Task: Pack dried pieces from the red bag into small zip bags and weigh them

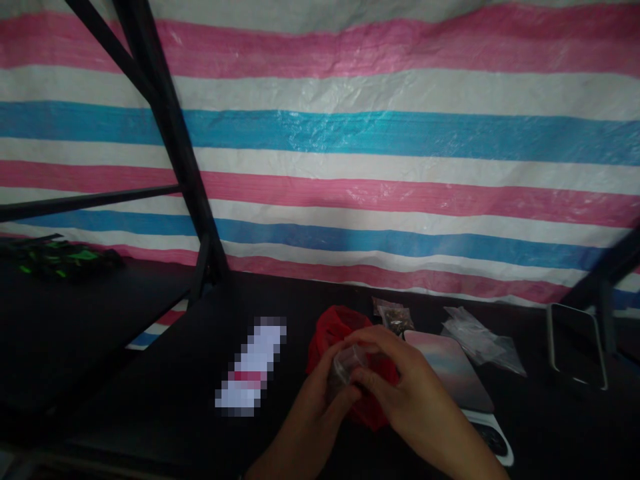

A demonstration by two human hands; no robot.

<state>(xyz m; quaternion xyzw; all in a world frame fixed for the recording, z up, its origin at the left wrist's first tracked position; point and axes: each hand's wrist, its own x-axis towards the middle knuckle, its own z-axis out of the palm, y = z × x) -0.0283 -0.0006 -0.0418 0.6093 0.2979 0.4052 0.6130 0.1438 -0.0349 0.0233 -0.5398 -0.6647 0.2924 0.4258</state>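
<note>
Striped plastic sheeting point(320, 133) in pink, white and blue hangs behind a black tabletop point(170, 400). Crumpled on that top, the red bag point(340, 323) lies beneath and behind both hands. Just above its middle is the small clear container point(350, 362), tilted between the hands. The left hand point(320, 400) has its fingers closed around the container's left side; the right hand point(400, 367) pinches the other side, thumb and fingers clamped on it.

Left of the bag, across a strip of dark surface, lies a pixelated pale strip point(253, 367); farther left, a black frame post point(175, 140) rises near the back edge. Beyond it, a black-and-green object point(65, 259) sits on an adjoining dark surface point(75, 327), a gap between the two tops.

Behind the bag's right side are small filled packets point(397, 319). Close to its right is a flat device point(450, 370) with a shiny plate and white end, partly covered by the right forearm. Farther right come clear plastic bags point(480, 340), then a phone-shaped object point(577, 347), with a narrow stretch of tabletop between them and more dark surface toward the person.
</note>
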